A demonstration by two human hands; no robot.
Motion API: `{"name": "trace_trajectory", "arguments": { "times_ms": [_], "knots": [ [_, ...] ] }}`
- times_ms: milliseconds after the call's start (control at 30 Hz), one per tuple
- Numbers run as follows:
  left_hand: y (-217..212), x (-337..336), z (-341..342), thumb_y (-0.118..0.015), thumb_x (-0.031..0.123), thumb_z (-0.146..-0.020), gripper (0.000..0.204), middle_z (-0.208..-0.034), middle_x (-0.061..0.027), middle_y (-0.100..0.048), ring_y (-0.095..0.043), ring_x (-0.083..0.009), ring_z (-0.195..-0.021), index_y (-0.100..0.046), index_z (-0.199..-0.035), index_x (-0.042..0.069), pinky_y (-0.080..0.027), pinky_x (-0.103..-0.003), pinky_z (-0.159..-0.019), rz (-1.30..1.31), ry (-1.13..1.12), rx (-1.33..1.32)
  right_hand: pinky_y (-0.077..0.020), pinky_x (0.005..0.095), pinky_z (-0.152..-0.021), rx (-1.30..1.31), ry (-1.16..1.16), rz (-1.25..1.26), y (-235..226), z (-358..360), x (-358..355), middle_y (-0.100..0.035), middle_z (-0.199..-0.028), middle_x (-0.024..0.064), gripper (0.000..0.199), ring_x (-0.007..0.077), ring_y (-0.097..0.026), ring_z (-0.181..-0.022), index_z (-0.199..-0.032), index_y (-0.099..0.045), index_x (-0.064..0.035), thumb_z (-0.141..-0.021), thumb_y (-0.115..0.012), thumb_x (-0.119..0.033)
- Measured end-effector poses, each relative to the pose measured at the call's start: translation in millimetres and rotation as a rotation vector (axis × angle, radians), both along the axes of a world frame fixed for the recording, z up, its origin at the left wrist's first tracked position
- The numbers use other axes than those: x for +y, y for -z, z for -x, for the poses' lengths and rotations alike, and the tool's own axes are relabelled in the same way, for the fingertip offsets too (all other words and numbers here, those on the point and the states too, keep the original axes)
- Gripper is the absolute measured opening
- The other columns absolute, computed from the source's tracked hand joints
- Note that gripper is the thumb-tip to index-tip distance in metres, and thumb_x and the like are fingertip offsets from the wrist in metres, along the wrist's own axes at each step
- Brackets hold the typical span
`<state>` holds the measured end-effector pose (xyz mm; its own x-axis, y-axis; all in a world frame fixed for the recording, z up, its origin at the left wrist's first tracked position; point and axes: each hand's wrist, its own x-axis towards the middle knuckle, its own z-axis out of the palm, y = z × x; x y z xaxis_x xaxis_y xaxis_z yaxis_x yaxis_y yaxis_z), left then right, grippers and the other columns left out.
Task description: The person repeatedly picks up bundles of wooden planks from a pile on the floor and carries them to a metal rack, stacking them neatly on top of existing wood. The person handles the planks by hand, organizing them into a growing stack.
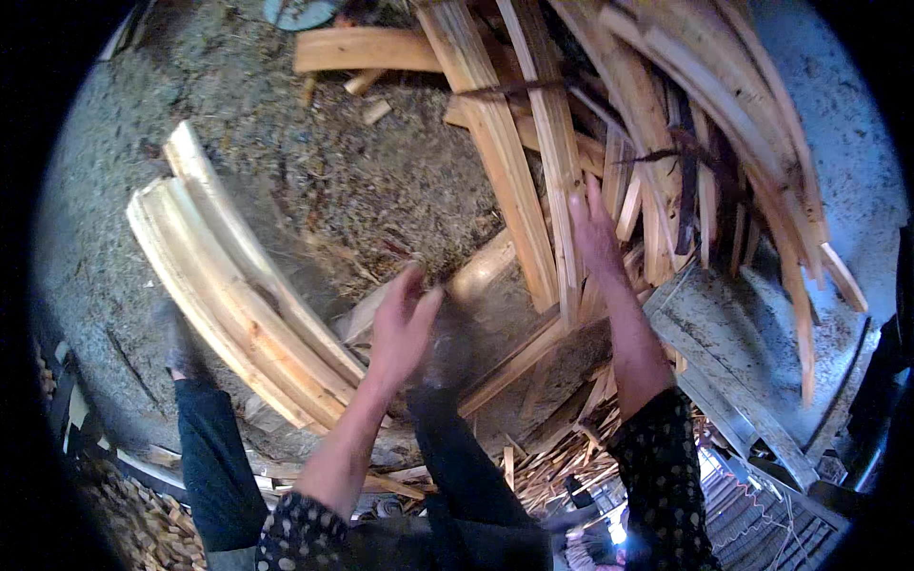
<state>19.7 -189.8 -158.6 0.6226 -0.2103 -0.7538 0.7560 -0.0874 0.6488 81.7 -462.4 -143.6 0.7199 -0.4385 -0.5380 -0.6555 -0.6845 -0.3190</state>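
Observation:
My right hand (595, 233) is at the near end of a stack of wooden boards, its fingers stretched along the edge of a narrow plank (550, 143). It seems to touch the plank, but a firm grip does not show. Left of that plank leans a wider board (487, 128). My left hand (405, 328), slightly blurred, hangs over the ground between my legs with thumb and fingers apart and nothing in it. Beside my left forearm, several pale planks (252, 295) lie together, with their near ends partly behind that arm.
A short log (481, 271) lies beyond my left hand. Dirt and wood chips cover the ground (352, 181). Many boards (733, 86) are piled at the far right, next to a metal frame (728, 371). Loose wood strips (543, 457) lie near my right sleeve.

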Motion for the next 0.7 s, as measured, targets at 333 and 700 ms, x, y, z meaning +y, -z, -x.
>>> {"name": "trace_trajectory", "arguments": {
  "times_ms": [333,700],
  "knots": [
    [2,-116,-37,-0.054,0.035,-0.084,0.037,-0.085,-0.0062,-0.051,-0.046,-0.0120,-0.074,-0.043,-0.096,0.002,-0.042,-0.026,-0.063,0.256,-0.360,0.420,-0.0403,0.0299,-0.083,-0.077,0.225,-0.452,11,31,44,-0.056,-0.103,0.0115,0.047,0.0171,-0.051,-0.094,-0.112,-0.048,0.0017,-0.082,-0.056,-0.034],
    [-136,30,29,-0.057,0.013,-0.082,0.041,-0.107,-0.0046,-0.050,-0.049,-0.0137,-0.095,-0.034,-0.116,0.007,-0.043,-0.028,-0.081,0.186,-0.702,0.403,-0.0422,0.0322,-0.085,0.333,0.090,-0.766,-102,44,192,-0.056,-0.102,0.0158,0.054,0.0216,-0.054,-0.095,-0.116,-0.043,0.0032,-0.076,-0.063,-0.025]
  ]
}}
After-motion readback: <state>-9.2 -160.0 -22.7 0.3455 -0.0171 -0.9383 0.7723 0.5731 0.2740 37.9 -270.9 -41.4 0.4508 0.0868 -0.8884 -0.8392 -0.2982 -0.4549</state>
